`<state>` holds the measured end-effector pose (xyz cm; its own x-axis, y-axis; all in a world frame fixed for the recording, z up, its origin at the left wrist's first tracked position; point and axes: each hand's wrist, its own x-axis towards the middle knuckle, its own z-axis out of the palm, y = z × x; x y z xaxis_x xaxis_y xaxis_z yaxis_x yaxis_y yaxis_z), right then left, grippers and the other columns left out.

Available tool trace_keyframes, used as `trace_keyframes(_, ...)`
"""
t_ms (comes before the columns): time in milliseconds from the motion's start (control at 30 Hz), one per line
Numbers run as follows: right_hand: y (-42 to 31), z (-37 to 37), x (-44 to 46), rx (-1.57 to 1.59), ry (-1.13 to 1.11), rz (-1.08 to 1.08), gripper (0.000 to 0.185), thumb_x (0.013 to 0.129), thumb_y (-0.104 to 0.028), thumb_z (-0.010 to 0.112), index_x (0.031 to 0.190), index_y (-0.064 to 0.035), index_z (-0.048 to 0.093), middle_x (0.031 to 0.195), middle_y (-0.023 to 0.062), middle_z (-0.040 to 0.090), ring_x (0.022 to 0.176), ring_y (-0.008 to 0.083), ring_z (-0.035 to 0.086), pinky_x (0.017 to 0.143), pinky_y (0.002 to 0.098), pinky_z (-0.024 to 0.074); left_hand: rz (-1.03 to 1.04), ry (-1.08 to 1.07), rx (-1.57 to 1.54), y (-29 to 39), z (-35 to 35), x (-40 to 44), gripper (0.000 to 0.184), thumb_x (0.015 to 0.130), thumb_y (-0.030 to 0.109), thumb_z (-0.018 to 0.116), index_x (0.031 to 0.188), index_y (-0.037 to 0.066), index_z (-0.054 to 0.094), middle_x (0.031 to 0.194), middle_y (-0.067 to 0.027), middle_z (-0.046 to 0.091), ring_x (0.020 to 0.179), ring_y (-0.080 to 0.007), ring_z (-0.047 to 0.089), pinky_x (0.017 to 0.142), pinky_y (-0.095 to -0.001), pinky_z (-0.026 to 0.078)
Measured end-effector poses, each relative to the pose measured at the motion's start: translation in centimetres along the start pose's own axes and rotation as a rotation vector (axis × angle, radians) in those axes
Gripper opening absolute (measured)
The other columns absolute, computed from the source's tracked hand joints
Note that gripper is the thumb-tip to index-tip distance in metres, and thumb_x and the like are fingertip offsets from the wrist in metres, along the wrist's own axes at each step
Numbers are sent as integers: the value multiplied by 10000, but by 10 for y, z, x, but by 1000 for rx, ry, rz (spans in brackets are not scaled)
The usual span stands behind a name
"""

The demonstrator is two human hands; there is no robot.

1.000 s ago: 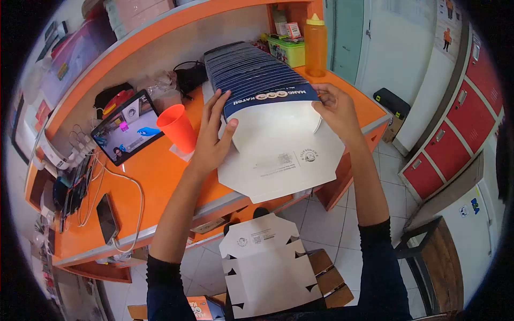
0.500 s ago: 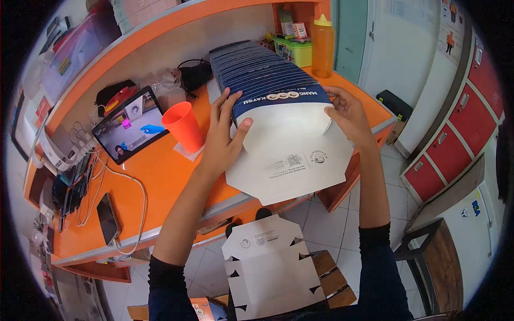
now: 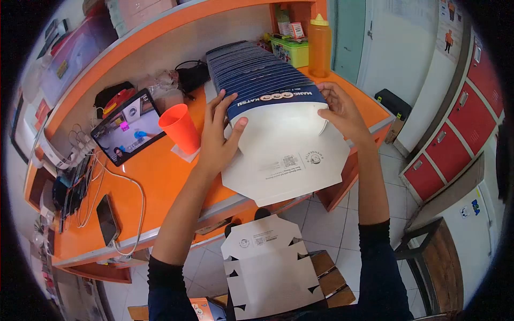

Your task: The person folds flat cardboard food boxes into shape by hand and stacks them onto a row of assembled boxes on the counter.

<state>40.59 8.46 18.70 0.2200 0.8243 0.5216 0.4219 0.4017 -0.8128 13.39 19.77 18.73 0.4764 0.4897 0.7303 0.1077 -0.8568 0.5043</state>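
Observation:
A long row of nested navy paper food boxes (image 3: pixel 262 69) lies across the orange desk. The nearest paper food box (image 3: pixel 284 125) shows its white inside, and its printed lid flap (image 3: pixel 284 171) reaches out over the desk's edge towards me. At its left wall is my left hand (image 3: pixel 220 128), fingers long against the outside and thumb over the front edge. My right hand (image 3: pixel 342 112) pinches the right wall near the top corner, its fingertips partly hidden behind the box. Below, a flat unfolded box blank (image 3: pixel 273 273) lies across my lap.
A red cup (image 3: pixel 182 128) stands left of my left hand, beside a lit tablet (image 3: pixel 128 125). A phone (image 3: pixel 107 219) with a white cable lies nearer the desk's front edge. Behind the boxes are a yellow squeeze bottle (image 3: pixel 319 48) and a green tub (image 3: pixel 289 52). Red lockers (image 3: pixel 441 144) stand right.
Both hands and the nearest box sit slightly further left in view, along with much of the scene. The hold on the box looks the same. The tablet's picture has changed.

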Motion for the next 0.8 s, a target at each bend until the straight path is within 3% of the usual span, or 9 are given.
trace_keyframes(67, 4, 6, 2, -9, 65, -34, 419, 824, 57, 602, 1216, -10, 469, 1040, 70, 574, 975, 121, 555, 820, 250, 466, 80, 53, 77, -11, -2, 3, 453, 929, 327, 588, 1269, 34, 523, 1309, -204, 451, 1286, -364, 409, 1055, -456, 353)
trace_keyframes(167, 18, 16, 4, -30, 204, -112, 338, 824, -4, 627, 1149, -17, 533, 982, 98, 617, 880, 151, 601, 727, 273, 505, 220, -56, 412, -4, -26, 34, 374, 913, 359, 596, 1094, 34, 635, 1128, -140, 597, 1239, -349, 452, 1028, -456, 349)
trace_keyframes(200, 15, 17, 4, -67, 229, -82, 326, 825, -5, 626, 1138, -8, 538, 980, 107, 621, 864, 157, 609, 714, 277, 507, 167, -106, 300, 8, -25, 51, 340, 893, 374, 609, 970, 51, 686, 1010, -82, 651, 1140, -313, 539, 966, -414, 411)
trace_keyframes(300, 17, 19, 4, -101, 296, -139, 307, 816, 2, 630, 1114, 13, 555, 964, 123, 630, 812, 168, 624, 694, 283, 505, 208, -427, 337, 42, -8, 101, 329, 940, 303, 529, 1018, 30, 695, 1053, -136, 665, 1074, -286, 590, 925, -437, 452)
trace_keyframes(400, 22, 19, 4, -60, 293, -153, 312, 802, 20, 633, 1107, 28, 570, 953, 122, 638, 784, 162, 630, 676, 280, 498, 492, -513, 535, 53, 35, 127, 257, 894, 216, 551, 938, 8, 695, 978, -159, 677, 892, -297, 664, 813, -421, 516)
trace_keyframes(500, 20, 16, 1, -80, 286, -155, 339, 793, 33, 633, 1128, 21, 576, 937, 109, 637, 750, 143, 618, 650, 270, 490, 675, -662, 931, 69, 58, 136, 155, 808, 133, 591, 832, 1, 667, 929, -161, 672, 800, -299, 680, 683, -412, 546)
trace_keyframes(533, 19, 15, -1, -97, 289, -166, 351, 792, 36, 633, 1138, 16, 577, 930, 104, 636, 736, 136, 612, 640, 266, 488, 817, -591, 891, 58, 61, 137, 97, 757, 108, 607, 766, 16, 638, 853, -150, 660, 744, -284, 682, 629, -382, 553)
trace_keyframes(633, 4, 6, -6, -113, 166, -53, 378, 795, 30, 634, 1168, -4, 579, 934, 90, 629, 695, 119, 577, 625, 262, 482, 872, -612, 856, 52, 61, 142, 94, 766, 106, 600, 780, 26, 646, 816, -135, 651, 747, -292, 680, 645, -384, 556)
trace_keyframes(800, 10, 0, -6, -49, 117, -135, 417, 809, 23, 639, 1217, -33, 574, 934, 63, 615, 706, 103, 543, 637, 246, 479, 816, -651, 850, 54, 67, 147, 99, 772, 112, 597, 776, 24, 643, 800, -130, 649, 738, -298, 674, 657, -396, 551)
